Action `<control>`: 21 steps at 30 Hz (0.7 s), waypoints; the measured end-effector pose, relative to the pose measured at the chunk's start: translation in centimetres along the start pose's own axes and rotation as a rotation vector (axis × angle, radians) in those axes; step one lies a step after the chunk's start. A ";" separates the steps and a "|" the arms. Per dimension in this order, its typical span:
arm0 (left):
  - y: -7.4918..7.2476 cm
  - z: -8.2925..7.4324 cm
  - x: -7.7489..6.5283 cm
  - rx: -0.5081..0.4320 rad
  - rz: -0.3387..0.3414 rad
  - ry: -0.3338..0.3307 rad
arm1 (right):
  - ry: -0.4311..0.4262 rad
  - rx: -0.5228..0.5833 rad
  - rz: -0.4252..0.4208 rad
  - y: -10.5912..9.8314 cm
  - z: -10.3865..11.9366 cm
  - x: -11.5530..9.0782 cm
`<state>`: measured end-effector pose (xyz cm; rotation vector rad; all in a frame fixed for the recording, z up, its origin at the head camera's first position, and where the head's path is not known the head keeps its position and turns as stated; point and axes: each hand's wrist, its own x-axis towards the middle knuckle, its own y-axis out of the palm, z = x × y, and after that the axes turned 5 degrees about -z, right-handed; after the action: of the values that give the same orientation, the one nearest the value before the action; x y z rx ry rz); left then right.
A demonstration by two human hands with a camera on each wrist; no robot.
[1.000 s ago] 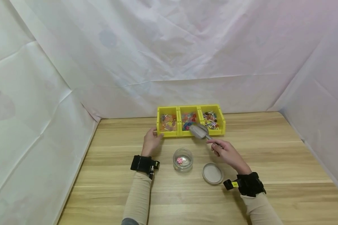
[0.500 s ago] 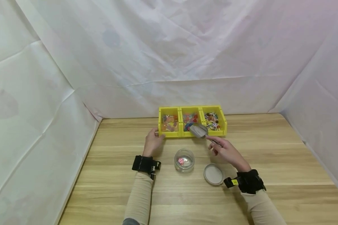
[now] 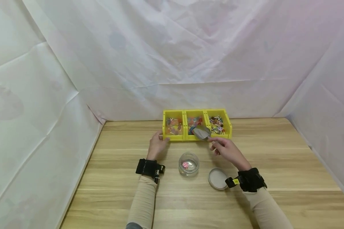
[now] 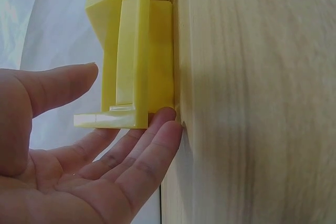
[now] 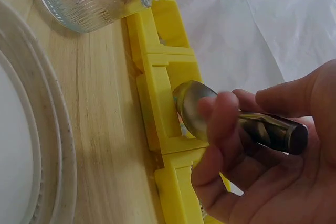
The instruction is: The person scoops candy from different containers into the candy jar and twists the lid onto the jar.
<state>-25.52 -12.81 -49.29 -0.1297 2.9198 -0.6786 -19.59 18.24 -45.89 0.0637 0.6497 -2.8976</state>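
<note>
My right hand (image 3: 228, 152) grips the handle of a metal scoop (image 3: 202, 132). The scoop's bowl dips into the middle compartment of a yellow three-part bin (image 3: 176, 138), among colourful candies (image 3: 193, 121). In the right wrist view, the fingers and thumb wrap the dark handle (image 5: 270, 134). My left hand (image 3: 157, 145) is at the bin's left end. Its fairly straight fingers touch the yellow end wall (image 4: 140, 51) from outside, and the thumb stands apart in the left wrist view. What lies inside the scoop cannot be made out.
A clear glass jar (image 3: 194, 171) with a pink swirl candy (image 3: 185, 165) inside stands in front of the bin. Right of it lies a round lid (image 3: 218, 179), close to the right wrist strap. White sheeting (image 3: 189, 98) hangs behind the wooden table (image 3: 183, 206).
My right hand has shifted slightly forward and left, and the scoop has tilted a little in the middle compartment. The left hand stays at the bin's end. The head view has shifted slightly.
</note>
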 end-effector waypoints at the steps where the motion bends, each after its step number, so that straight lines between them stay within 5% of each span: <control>1: 0.0 0.0 0.0 -0.005 0.004 0.003 | -0.006 -0.002 0.001 0.0 0.0 0.1; 9: 0.0 0.2 0.0 -0.024 -0.003 0.014 | -0.079 0.022 0.056 0.0 -0.2 1.1; 15: 0.0 0.3 0.1 -0.011 -0.008 0.014 | -0.039 -0.012 0.080 0.1 -0.1 2.4; 21: 0.0 0.2 -0.1 -0.034 0.007 0.014 | -0.042 -0.060 0.036 0.6 -7.6 7.5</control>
<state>-25.40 -12.94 -49.48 -0.1191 2.9445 -0.6311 -26.85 19.78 -53.59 0.0064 0.7199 -2.8345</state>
